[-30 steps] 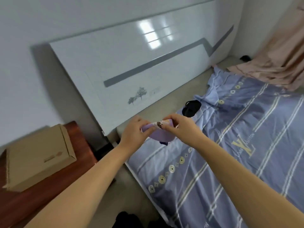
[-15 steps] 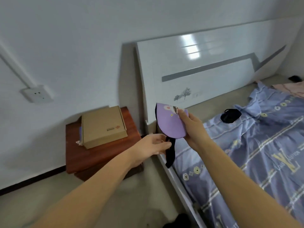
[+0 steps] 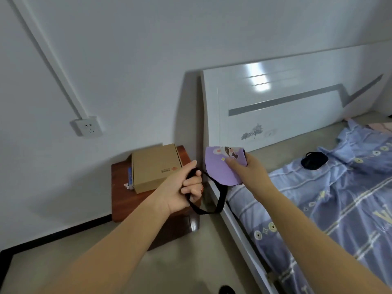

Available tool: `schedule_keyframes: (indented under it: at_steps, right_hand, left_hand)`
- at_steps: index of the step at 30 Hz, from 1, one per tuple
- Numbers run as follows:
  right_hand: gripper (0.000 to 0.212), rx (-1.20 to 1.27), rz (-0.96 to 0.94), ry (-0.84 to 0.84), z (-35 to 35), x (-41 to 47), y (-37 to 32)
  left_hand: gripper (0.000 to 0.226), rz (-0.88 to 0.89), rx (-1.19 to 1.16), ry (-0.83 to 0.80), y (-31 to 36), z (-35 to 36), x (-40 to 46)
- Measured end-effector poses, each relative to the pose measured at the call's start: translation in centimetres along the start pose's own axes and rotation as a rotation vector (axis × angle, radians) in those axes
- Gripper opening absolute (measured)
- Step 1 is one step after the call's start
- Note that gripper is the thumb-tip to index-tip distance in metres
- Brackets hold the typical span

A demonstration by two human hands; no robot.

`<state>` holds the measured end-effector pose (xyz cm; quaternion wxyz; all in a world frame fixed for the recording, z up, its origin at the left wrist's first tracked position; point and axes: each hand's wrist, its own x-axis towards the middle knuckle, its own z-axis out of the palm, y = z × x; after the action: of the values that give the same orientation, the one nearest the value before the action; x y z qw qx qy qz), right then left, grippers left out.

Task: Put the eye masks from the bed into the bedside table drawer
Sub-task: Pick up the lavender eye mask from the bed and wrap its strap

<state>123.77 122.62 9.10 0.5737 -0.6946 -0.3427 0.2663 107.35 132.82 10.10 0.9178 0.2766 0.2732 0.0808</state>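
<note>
right hand (image 3: 249, 170) fingers pinching purple eye mask (image 3: 222, 166) edge, left hand (image 3: 182, 189) fingers curled around its black strap (image 3: 212, 200), bedside table (image 3: 121, 200) just below left fingers, box (image 3: 154, 166) on top, open floor (image 3: 191, 262) beneath both hands

Probably a home bedroom: bed (image 3: 331, 209), white headboard (image 3: 286, 111), wooden bedside table (image 3: 125, 200), wall socket (image 3: 87, 126).

Both arms extended, left hand (image 3: 186, 185) fisted, right hand (image 3: 248, 168) pinching

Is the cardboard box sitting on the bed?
No, the cardboard box rests on the bedside table, left of the bed.
</note>
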Motion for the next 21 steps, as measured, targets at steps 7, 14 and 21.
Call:
schedule_keyframes:
  at_steps: [7, 14, 21]
  right_hand:
    - [0.004, -0.123, -0.100, 0.065, -1.6, 1.1, -2.0]
    - [0.013, -0.054, 0.034, 0.113, -3.2, 1.6, -0.2]
    - [0.012, 0.218, 0.181, 0.159, -5.4, 2.9, 1.1]
  left_hand:
    - [0.047, -0.303, 1.177, -0.115, -7.1, 2.6, 1.7]
    - [0.043, 0.419, 0.036, 0.463, -3.3, 2.7, 5.4]
    - [0.101, 0.988, 1.292, 0.468, -3.9, 4.8, 5.3]
